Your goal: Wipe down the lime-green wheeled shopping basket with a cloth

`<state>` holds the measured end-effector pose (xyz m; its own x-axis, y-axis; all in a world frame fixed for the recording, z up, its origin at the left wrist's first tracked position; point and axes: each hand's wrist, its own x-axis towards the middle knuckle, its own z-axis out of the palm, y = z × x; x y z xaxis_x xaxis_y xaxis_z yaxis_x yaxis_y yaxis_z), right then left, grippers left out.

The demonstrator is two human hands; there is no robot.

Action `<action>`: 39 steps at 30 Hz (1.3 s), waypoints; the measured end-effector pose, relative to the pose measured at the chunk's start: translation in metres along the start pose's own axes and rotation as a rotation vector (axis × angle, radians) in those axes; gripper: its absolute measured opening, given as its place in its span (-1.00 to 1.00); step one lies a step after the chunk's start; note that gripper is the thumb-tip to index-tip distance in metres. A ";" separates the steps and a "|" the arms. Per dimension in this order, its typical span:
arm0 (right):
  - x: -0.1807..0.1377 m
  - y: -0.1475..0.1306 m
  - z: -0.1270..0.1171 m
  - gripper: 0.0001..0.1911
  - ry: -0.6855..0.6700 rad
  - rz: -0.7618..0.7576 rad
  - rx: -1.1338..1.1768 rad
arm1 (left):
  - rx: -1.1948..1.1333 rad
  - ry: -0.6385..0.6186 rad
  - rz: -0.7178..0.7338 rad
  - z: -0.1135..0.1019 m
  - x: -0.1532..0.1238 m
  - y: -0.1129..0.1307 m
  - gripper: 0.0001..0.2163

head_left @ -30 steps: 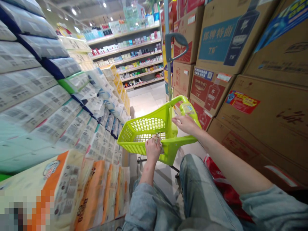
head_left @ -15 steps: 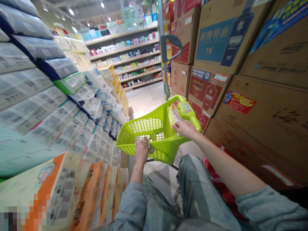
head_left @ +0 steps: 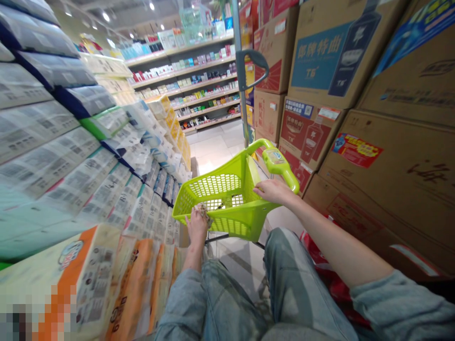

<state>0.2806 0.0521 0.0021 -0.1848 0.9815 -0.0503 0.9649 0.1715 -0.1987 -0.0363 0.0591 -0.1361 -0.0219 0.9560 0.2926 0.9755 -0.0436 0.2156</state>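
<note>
Against the basket rim, left hand grip clamped on cloth

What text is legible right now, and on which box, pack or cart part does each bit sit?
"郎牌特曲" and "T6": blue panel of the upper cardboard box.
"T6", faint: red carton below it.
Red sticker on the large brown box: too blurred to read.
Label on the green cart handle: too small.
Paper packs on the left: print blurred.
Far shelves: unreadable.
</note>
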 end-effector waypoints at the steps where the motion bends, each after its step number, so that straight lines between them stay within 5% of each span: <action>1: 0.000 0.000 0.000 -0.57 0.005 -0.011 -0.020 | 0.004 0.006 0.002 0.002 -0.003 0.004 -0.59; 11: 0.005 0.004 -0.001 -0.54 -0.029 -0.045 -0.111 | -0.188 0.023 -0.157 0.020 -0.043 0.036 -0.53; 17: 0.001 0.001 0.000 -0.54 -0.008 -0.097 -0.135 | -0.356 0.278 -0.343 0.020 -0.037 0.038 -0.71; 24: -0.005 -0.009 -0.003 -0.53 0.014 -0.291 -0.250 | -0.478 0.319 -0.337 0.031 -0.038 0.085 -0.73; 32: -0.008 -0.017 -0.002 -0.49 0.069 -0.319 -0.283 | -0.668 0.158 -0.058 0.046 -0.079 0.159 -0.79; 39: -0.011 -0.020 -0.002 -0.43 0.051 -0.263 -0.268 | -0.678 0.044 -0.152 0.054 -0.076 0.147 -0.79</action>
<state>0.2636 0.0377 0.0091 -0.4294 0.9029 0.0180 0.9016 0.4275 0.0656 0.1204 -0.0038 -0.1773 -0.1702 0.9539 0.2471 0.6095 -0.0951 0.7871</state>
